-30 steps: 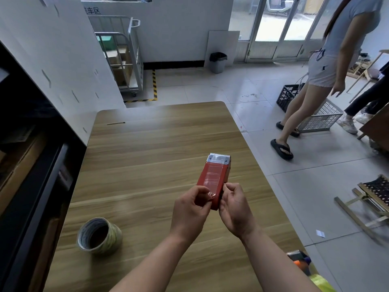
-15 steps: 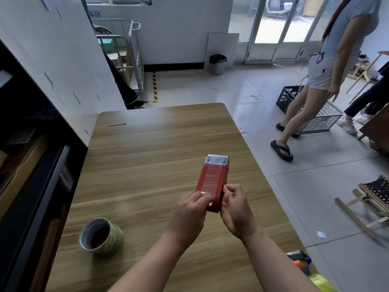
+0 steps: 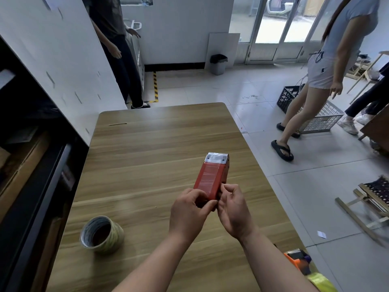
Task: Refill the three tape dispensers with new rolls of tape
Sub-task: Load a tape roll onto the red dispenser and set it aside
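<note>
Red dispenser held over table, tape looks threaded up to teeth, so this one nearly done imo. Left hand and right hand both pinch its near end. Loose roll waits on table; orange dispenser at bottom right, can't tell if refilled.

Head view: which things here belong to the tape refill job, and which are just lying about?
Job: red tape dispenser, gripped by left hand and right hand; tape roll on the table.
Lying about: thin stick, grey bin, black crate, wire basket, folding stool.
</note>
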{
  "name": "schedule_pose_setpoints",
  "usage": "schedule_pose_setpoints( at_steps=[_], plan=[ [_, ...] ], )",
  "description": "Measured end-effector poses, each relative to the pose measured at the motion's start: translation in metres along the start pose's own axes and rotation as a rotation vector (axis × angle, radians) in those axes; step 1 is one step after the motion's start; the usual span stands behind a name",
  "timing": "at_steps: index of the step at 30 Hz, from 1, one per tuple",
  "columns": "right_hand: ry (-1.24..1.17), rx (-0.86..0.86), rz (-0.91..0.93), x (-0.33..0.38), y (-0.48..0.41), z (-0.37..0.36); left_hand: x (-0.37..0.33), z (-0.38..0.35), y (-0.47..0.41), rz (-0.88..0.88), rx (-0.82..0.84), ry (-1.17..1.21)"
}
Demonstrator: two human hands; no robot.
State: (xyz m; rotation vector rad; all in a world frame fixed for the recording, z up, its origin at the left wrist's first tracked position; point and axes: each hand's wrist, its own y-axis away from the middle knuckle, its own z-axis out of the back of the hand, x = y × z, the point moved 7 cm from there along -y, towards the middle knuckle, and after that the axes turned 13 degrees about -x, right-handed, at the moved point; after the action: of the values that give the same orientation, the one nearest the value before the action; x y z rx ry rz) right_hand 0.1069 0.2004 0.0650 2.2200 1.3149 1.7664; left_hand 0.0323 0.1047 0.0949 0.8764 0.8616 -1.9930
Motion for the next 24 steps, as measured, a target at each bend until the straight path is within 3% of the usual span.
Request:
schedule_pose_setpoints(
  at_steps=[7, 15, 21, 24],
  plan=[
    [-0.047, 0.041, -0.006, 0.004, 0.005, -0.002, 0.014, -0.009, -0.003, 0.179, 0.042, 0.074],
    [-0.003, 0.043, 0.069, 0.008, 0.009, -0.003, 0.022, -0.012, -0.005, 0.244, 0.022, 0.062],
    [0.099, 0.109, 0.05, 0.008, 0.013, -0.012, 0.024, -0.007, -0.003, 0.304, 0.034, 0.062],
    [0.206, 0.075, 0.03, 0.011, 0.015, -0.014, 0.033, -0.007, 0.002, 0.427, 0.047, 0.162]
  ],
)
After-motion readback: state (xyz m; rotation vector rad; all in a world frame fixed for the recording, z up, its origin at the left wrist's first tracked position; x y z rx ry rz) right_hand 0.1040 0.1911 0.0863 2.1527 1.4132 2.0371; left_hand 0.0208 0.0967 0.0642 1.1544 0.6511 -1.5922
